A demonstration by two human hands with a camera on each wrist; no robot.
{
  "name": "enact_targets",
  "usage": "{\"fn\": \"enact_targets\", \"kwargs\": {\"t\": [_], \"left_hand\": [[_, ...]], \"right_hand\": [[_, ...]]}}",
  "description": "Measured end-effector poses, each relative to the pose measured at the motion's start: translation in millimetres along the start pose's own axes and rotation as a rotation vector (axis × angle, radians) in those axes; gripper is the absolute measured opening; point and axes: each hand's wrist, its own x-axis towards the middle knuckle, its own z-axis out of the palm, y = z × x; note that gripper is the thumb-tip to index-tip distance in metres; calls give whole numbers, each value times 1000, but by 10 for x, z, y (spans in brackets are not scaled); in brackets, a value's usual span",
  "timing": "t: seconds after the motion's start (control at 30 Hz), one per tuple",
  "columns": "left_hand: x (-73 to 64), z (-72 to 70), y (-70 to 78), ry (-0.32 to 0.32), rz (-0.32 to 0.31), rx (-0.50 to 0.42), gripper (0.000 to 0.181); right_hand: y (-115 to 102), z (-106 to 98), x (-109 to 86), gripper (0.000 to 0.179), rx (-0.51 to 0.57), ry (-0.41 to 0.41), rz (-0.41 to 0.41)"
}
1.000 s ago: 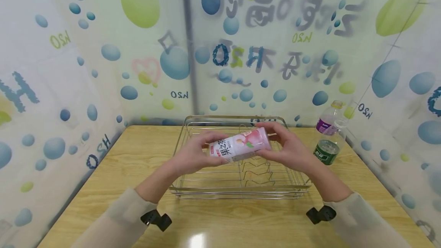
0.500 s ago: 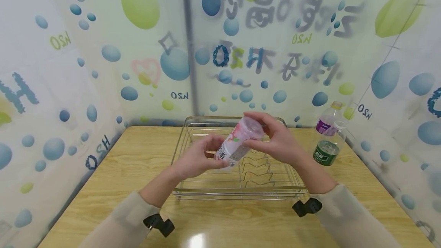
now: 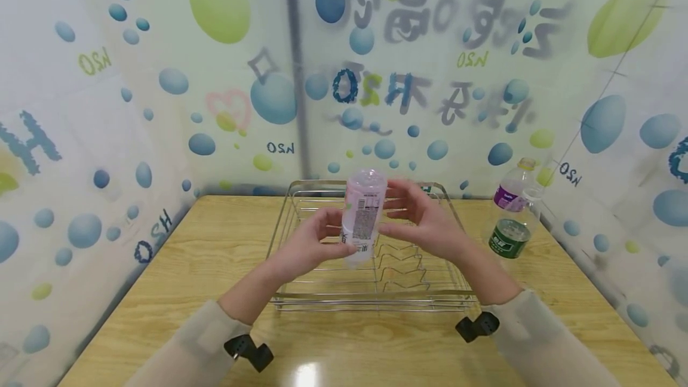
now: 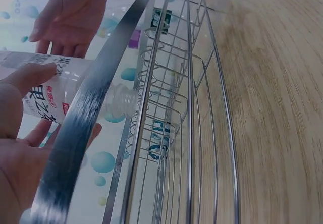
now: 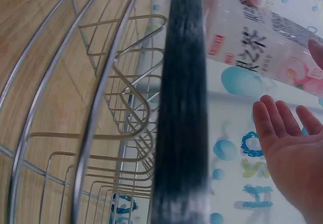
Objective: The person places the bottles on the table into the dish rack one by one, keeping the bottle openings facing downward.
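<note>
A clear plastic bottle (image 3: 365, 217) with a pink and white peach drink label is held above the wire rack (image 3: 333, 296). Its base faces up and its threaded neck (image 4: 122, 101) points down. My left hand (image 3: 307, 245) grips the label near the neck, thumb on the near side. To the right of the bottle, my right hand (image 3: 430, 223) is spread, its fingers fairly straight. The right wrist view shows those fingers (image 5: 275, 118) apart from the bottle; whether the thumb touches it I cannot tell.
The metal rack with wavy wire dividers (image 3: 400, 273) stands on a wooden table (image 3: 183, 291). Two clear bottles, one with a purple label (image 3: 506, 197) and one with a green label (image 3: 507, 237), are at the right. Printed curtains (image 3: 242, 160) surround the table.
The bottle has turned from lying nearly level to nearly upright, base up. The right hand has released the bottle's base end and opened beside it, while the left hand keeps its grip.
</note>
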Motion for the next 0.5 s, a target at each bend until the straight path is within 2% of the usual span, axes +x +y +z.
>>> {"fn": "enact_targets", "kwargs": {"t": [0.17, 0.5], "left_hand": [[-10, -7, 24, -12, -22, -81, 68], [11, -15, 24, -31, -25, -100, 70]], "right_hand": [[44, 96, 27, 77, 33, -32, 34], [80, 218, 64, 74, 65, -41, 76]]}}
